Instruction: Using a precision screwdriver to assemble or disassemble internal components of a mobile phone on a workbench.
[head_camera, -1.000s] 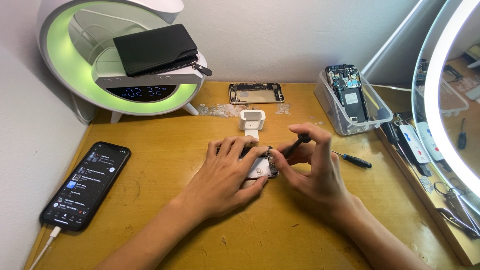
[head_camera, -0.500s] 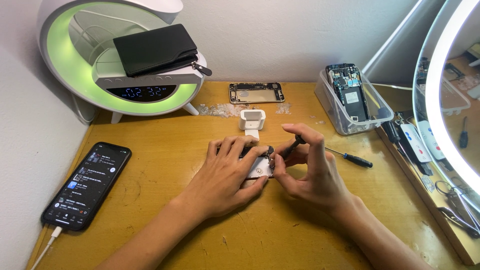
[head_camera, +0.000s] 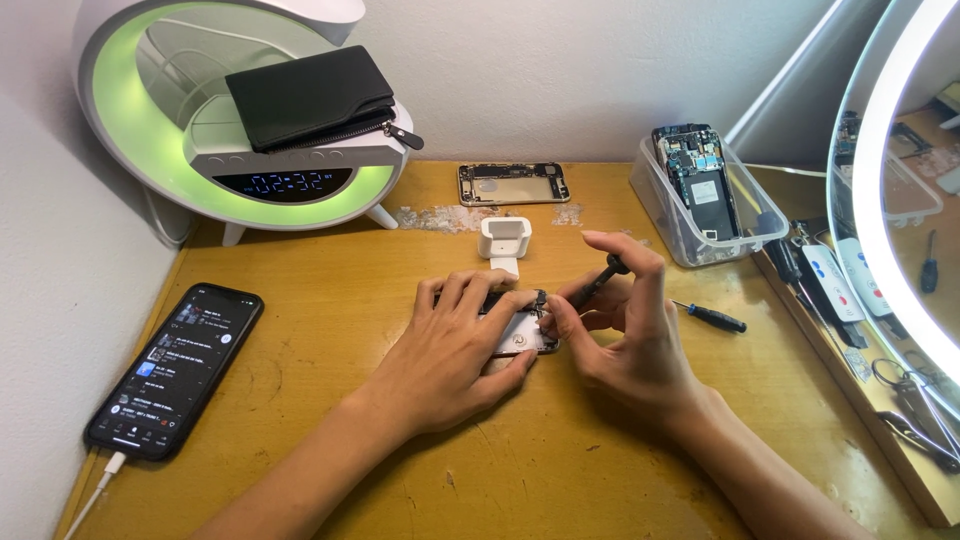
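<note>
- Two hands at work. Left hand lies flat, fingers spread, pressing the opened phone down at mid-desk; right hand pinches a small black screwdriver between thumb and fingers, tip down at the phone's upper edge.
- Screwdrivers counted: two (the second screwdriver lies loose, just right of the right hand).
- Phones and parts: one lit black phone at left on a white cable; one bare phone frame by the wall; one small white block just above the hands.
- Container: one clear plastic tub, holding a stripped phone body propped upright.
- One glowing green clock lamp, with a black zip wallet on it.
- Surface: worn yellow wooden desk, white walls, ring-lit mirror at right.
</note>
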